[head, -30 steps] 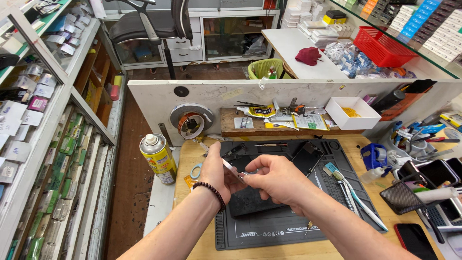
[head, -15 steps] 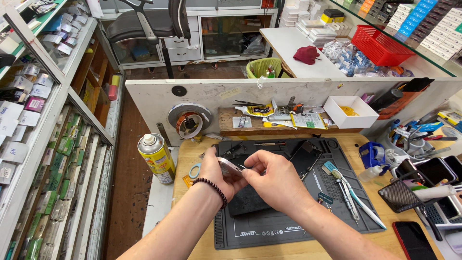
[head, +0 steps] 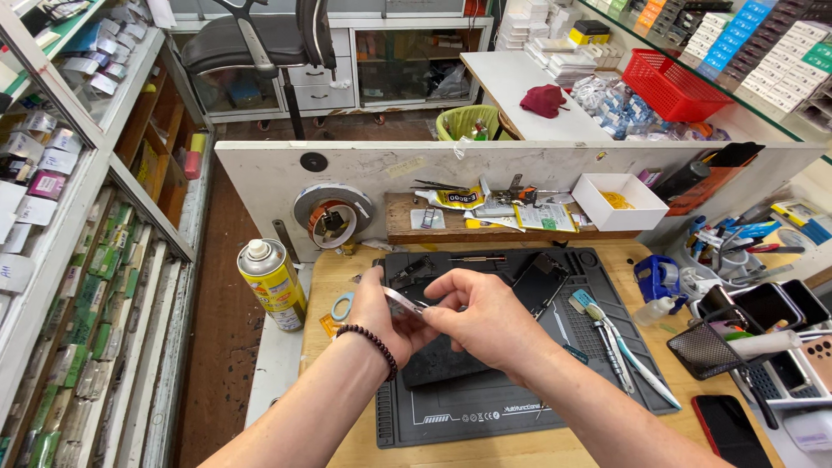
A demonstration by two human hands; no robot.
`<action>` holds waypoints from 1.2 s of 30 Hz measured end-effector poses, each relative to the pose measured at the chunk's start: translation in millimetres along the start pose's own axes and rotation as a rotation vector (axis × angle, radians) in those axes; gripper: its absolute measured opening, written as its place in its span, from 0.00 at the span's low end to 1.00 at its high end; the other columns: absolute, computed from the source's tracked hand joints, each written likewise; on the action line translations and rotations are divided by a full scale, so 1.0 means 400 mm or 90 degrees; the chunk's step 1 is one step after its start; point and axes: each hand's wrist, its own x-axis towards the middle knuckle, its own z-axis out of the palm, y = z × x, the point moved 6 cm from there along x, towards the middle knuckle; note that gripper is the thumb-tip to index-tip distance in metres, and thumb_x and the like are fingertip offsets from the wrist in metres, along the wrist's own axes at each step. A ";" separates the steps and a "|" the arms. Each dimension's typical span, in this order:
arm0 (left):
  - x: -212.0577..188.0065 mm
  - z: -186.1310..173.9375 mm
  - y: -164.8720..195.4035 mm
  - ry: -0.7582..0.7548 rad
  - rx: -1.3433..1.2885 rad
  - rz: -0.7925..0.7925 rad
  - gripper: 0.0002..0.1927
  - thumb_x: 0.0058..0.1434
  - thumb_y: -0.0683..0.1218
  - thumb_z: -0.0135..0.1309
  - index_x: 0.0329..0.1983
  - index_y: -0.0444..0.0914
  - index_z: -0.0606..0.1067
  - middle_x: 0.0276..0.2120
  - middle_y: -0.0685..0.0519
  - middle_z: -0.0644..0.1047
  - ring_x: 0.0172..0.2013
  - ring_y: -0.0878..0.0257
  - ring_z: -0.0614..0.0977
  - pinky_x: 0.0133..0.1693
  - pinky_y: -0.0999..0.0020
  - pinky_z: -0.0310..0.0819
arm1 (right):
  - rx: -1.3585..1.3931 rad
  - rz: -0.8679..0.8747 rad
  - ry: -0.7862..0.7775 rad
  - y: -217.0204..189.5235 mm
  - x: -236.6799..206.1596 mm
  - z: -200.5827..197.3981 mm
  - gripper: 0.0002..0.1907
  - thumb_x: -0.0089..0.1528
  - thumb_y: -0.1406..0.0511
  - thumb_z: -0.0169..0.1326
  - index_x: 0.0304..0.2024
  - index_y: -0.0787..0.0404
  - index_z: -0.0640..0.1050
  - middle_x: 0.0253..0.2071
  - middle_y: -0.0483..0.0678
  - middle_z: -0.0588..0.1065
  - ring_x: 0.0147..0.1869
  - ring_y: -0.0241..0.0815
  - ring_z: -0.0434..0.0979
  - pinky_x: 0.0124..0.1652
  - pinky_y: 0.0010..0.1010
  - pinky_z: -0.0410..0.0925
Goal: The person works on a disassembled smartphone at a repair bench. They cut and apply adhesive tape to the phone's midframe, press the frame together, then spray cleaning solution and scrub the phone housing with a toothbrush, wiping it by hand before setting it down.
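Both my hands meet over the dark work mat [head: 485,407] on the wooden bench. My left hand [head: 381,312], with a bead bracelet on its wrist, pinches one end of a thin, light strip [head: 406,301]. My right hand [head: 481,316] pinches the strip's other end with thumb and forefinger. Under the hands lies a dark flat phone-like slab [head: 442,368] on the mat. Small dark parts [head: 414,270] and an opened phone body [head: 542,282] lie on the mat's far side.
A yellow spray can [head: 273,282] stands at the bench's left edge, blue-handled scissors [head: 341,307] beside it. Brushes and tweezers [head: 620,347] lie right of the mat. A mesh holder [head: 706,347], a red phone [head: 732,429] and a tape reel [head: 329,215] are nearby.
The hands stay together on the strip with only small finger shifts. The view has tilted slightly, so the bench sits a little lower in the frame.
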 end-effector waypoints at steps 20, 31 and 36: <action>-0.007 0.035 0.017 -0.045 -0.237 -0.107 0.28 0.72 0.64 0.36 0.49 0.34 0.69 0.44 0.46 0.75 0.45 0.55 0.80 0.50 0.51 0.82 | 0.134 -0.081 0.020 -0.055 -0.019 -0.010 0.13 0.60 0.65 0.59 0.45 0.64 0.82 0.30 0.42 0.79 0.25 0.28 0.70 0.26 0.21 0.66; -0.024 0.030 0.016 -0.015 -0.161 -0.074 0.31 0.70 0.66 0.38 0.51 0.32 0.68 0.46 0.41 0.74 0.47 0.50 0.79 0.49 0.49 0.80 | 0.123 0.028 0.013 -0.036 -0.007 -0.001 0.10 0.59 0.64 0.60 0.39 0.63 0.83 0.26 0.43 0.77 0.23 0.30 0.69 0.22 0.23 0.60; -0.018 0.030 0.029 -0.013 -0.083 -0.031 0.35 0.67 0.68 0.39 0.51 0.31 0.69 0.42 0.41 0.75 0.42 0.49 0.80 0.47 0.46 0.80 | 0.116 0.070 -0.005 -0.021 0.001 0.003 0.10 0.59 0.63 0.60 0.38 0.63 0.83 0.26 0.42 0.76 0.23 0.29 0.68 0.21 0.23 0.57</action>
